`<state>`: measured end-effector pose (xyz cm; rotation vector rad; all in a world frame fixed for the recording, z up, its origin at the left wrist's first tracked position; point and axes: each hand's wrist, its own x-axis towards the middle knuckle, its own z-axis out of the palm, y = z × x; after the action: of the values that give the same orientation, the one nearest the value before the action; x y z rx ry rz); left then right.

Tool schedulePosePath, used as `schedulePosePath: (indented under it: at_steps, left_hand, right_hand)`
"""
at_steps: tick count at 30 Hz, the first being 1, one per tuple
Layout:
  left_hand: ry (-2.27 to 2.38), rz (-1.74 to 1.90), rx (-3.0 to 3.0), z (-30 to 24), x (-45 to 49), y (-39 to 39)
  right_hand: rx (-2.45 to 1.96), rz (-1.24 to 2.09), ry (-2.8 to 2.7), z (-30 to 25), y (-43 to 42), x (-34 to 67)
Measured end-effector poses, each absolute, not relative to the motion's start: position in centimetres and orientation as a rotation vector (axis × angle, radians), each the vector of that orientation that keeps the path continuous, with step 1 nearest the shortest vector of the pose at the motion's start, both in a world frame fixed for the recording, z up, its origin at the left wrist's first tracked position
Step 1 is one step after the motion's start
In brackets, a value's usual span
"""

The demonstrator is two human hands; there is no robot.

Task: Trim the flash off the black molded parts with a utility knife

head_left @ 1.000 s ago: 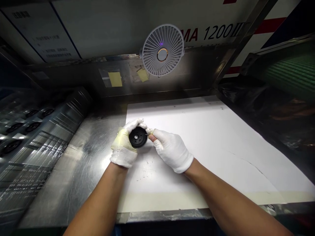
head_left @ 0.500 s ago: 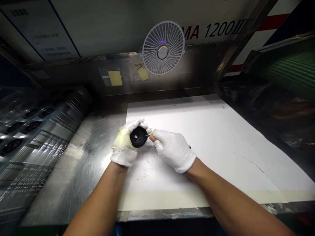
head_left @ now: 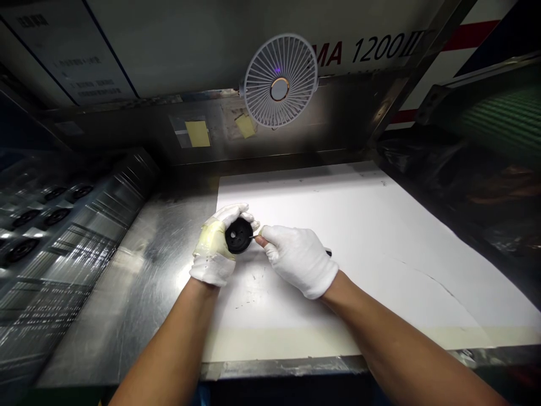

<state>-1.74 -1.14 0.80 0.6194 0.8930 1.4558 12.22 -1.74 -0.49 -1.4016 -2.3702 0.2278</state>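
Observation:
My left hand [head_left: 216, 248], in a white glove with a yellowed patch, is wrapped round a round black plastic part [head_left: 239, 235]. The part's cupped side with several small holes is turned up toward me. My right hand [head_left: 298, 256], also gloved in white with a bare thumb tip, is closed on a slim metal-tipped tool [head_left: 252, 237] that looks like a small knife. Its thin tip meets the right rim of the black part; whether it touches I cannot tell. The tool's dark rear end sticks out behind my right hand, and its middle is hidden in the palm.
A large white sheet [head_left: 338, 208] covers much of the metal bench [head_left: 147, 254]. Stacked clear trays [head_left: 97, 225] with black round parts stand at the left. A round fan [head_left: 279, 82] hangs ahead, and dark plastic sheeting [head_left: 477, 192] lies at the right.
The black part has shifted very slightly right and tilted a little in my left hand. My right hand has moved slightly, and more of the tool's rear end shows.

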Motion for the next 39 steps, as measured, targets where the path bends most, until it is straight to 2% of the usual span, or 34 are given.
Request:
schedulePosePath:
  at_steps: [6, 12, 34, 39]
  left_hand:
    - [0.841, 1.469, 0.638, 0.4, -2.2, -0.7]
    - [0.725, 1.452, 0.543, 0.5, -2.0, -0.4]
    - [0.618, 1.746, 0.392, 0.8, -1.5, 0.0]
    - [0.601, 1.568, 0.366, 2.2, -2.0, -0.7]
  right_hand:
    - [-1.359, 0.385, -2.240, -0.4, -1.7, 12.1]
    - [-1.356, 0.385, -2.213, -0.9, -1.8, 11.6]
    - [-1.244, 0.550, -2.160, -0.8, -2.9, 9.3]
    - [-1.193, 0.629, -2.061, -0.1, -2.8, 9.4]
